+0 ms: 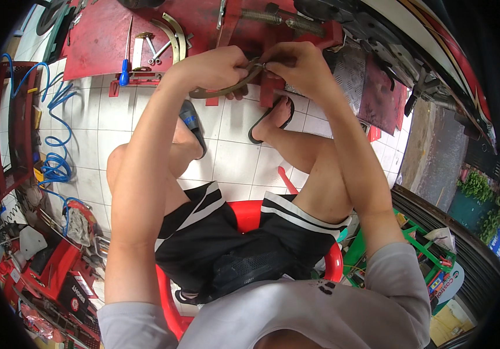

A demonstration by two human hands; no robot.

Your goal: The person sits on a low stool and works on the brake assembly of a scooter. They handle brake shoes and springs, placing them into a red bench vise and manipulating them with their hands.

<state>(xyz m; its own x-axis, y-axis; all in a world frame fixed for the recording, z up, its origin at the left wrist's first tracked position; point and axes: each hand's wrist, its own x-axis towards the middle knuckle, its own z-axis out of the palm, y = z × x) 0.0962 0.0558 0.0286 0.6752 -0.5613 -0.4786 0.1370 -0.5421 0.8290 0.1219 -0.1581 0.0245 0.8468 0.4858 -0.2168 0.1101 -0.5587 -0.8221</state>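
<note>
A curved, brownish metal strip (pixel 218 92) is held up in front of me, over the near edge of the red bench. My left hand (pixel 218 68) is closed round its middle, with fingertips showing below it. The strip's free end points down to the left. Thumb and fingers of my right hand (pixel 296 65) pinch at its upper right end, where a small pale bit shows between the hands, too small to name. On the bench to the left lie another curved strip (pixel 174 36), a blue-handled screwdriver (pixel 124 72) and several wrenches (pixel 155 57).
Two coil springs (pixel 261 16) sit on a red frame behind my hands. A motorcycle (pixel 372 35) stands at the far right. Blue coiled hose (pixel 57 167) hangs beside a red rack on the left. I sit on a red chair (pixel 245 213); a green rack (pixel 372 256) stands to my right.
</note>
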